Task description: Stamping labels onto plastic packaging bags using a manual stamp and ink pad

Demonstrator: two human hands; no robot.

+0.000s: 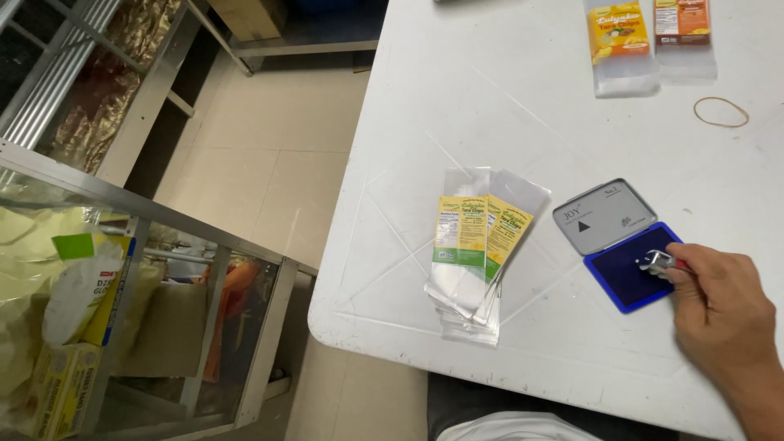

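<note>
While the right hand (723,306) at lower right closes around a small metal stamp (656,262), pressing it onto the open blue ink pad (625,269) for inking, clear labelled bags (474,253) lie fanned at centre, within reach; left hand unseen.

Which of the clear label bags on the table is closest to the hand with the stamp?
The fanned stack of yellow-and-green labelled bags, left of the blue ink pad the right hand stamps on. The orange bag and brown bag lie at the far edge.
</note>
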